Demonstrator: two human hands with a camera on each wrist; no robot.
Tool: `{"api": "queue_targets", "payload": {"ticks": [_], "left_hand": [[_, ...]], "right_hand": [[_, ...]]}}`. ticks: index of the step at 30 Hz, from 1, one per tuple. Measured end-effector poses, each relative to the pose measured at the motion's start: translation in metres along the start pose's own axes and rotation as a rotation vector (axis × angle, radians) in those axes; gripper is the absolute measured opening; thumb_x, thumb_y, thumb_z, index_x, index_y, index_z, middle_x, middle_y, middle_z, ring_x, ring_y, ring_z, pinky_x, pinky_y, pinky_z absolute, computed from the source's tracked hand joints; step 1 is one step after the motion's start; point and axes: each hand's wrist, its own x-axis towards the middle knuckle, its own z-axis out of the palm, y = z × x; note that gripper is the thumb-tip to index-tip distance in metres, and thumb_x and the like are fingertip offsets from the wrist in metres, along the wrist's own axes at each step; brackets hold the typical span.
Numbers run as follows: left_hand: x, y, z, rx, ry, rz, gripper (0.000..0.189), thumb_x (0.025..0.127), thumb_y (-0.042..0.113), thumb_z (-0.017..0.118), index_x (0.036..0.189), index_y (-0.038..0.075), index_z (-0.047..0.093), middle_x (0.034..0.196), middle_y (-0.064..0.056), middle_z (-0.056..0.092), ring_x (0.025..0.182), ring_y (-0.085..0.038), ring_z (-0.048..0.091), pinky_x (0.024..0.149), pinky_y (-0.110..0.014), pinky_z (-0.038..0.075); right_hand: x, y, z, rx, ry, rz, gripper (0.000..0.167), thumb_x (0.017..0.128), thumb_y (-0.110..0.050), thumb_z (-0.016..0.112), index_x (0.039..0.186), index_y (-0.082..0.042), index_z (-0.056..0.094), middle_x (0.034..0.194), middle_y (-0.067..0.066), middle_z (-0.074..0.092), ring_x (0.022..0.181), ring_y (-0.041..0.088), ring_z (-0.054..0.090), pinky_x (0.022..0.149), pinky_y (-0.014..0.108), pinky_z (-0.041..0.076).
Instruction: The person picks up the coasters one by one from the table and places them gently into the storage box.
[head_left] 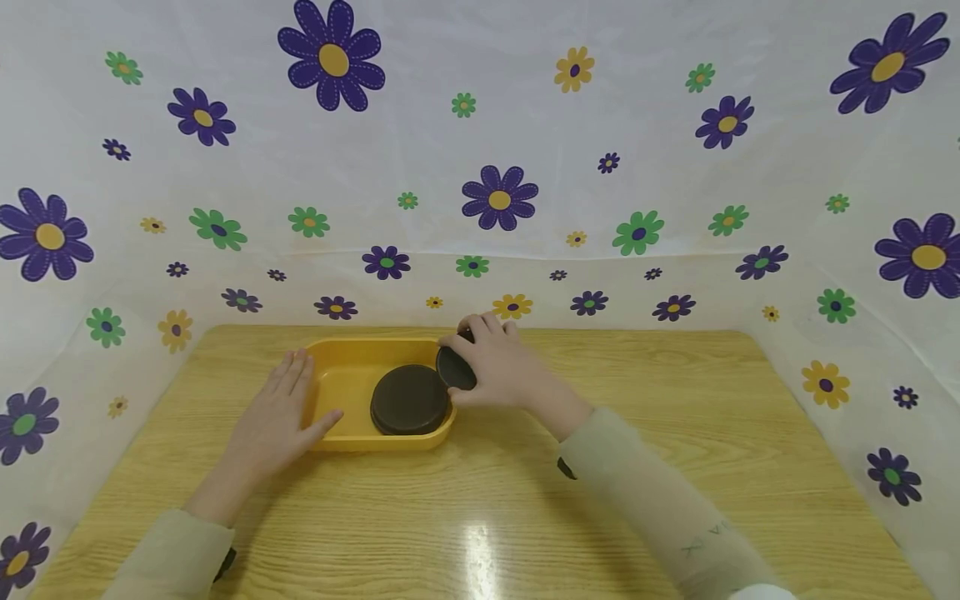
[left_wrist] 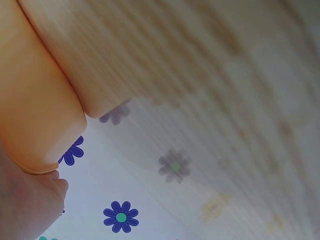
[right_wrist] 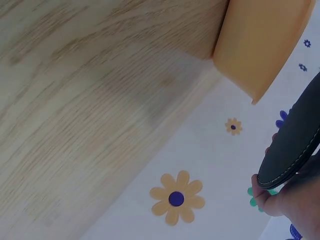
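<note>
A shallow yellow plastic bin [head_left: 360, 443] with rounded corners stands on the table. Inside its right half lie dark round leather coasters [head_left: 408, 400], seemingly stacked. My right hand [head_left: 504, 367] grips another dark round coaster [head_left: 455, 372] by its edges, tilted above the bin's right end. Light stitching runs along the rim of this held coaster [right_wrist: 292, 140] in the right wrist view. At the bin's left end rests my left hand [head_left: 272, 417], fingers extended along the side and thumb over the front rim. The left wrist view shows the thumb [left_wrist: 35, 200] against the bin's corner.
The wood-grain table [head_left: 600, 500] spreads to the front and right of the bin. A white sheet [head_left: 420, 150] printed with purple, green and yellow flowers walls off the back and both sides.
</note>
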Motion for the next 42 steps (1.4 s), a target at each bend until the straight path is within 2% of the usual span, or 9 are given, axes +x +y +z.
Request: {"api": "queue_targets", "payload": {"ticks": [14,23,35,42], "left_hand": [[0.000,0.000,-0.001,0.000,0.001,-0.001,0.102,0.104,0.062,0.053,0.164,-0.013,0.017,0.174,-0.032,0.011,0.163,-0.050,0.012,0.135,-0.059,0.017],[0.000,0.001,-0.001,-0.003,0.009,0.003,0.101,0.105,0.062,0.053,0.164,-0.013,0.018,0.174,-0.033,0.012,0.163,-0.050,0.013,0.135,-0.060,0.017],[0.001,0.001,-0.001,0.013,0.010,0.002,0.101,0.104,0.062,0.052,0.164,-0.013,0.020,0.173,-0.033,0.015,0.163,-0.051,0.015,0.133,-0.062,0.021],[0.001,0.002,-0.002,0.012,0.001,0.003,0.101,0.104,0.062,0.052,0.163,-0.014,0.019,0.173,-0.033,0.013,0.163,-0.051,0.014,0.134,-0.061,0.018]], "right_hand": [[0.030,-0.036,0.012,-0.060,-0.064,-0.061,0.069,0.090,-0.059,0.067,0.151,-0.029,0.054,0.152,0.011,0.046,0.137,0.029,0.041,0.100,0.048,0.043],[0.043,-0.055,0.019,-0.074,-0.066,-0.098,0.070,0.090,-0.061,0.067,0.151,-0.030,0.055,0.152,0.009,0.048,0.137,0.028,0.043,0.103,0.049,0.046],[0.050,-0.059,0.040,-0.050,-0.095,-0.083,0.072,0.092,-0.063,0.066,0.155,-0.032,0.050,0.155,0.007,0.045,0.142,0.027,0.042,0.105,0.048,0.045],[0.053,-0.059,0.052,-0.034,-0.120,-0.071,0.072,0.093,-0.062,0.067,0.155,-0.031,0.051,0.156,0.008,0.046,0.142,0.028,0.043,0.115,0.057,0.044]]}}
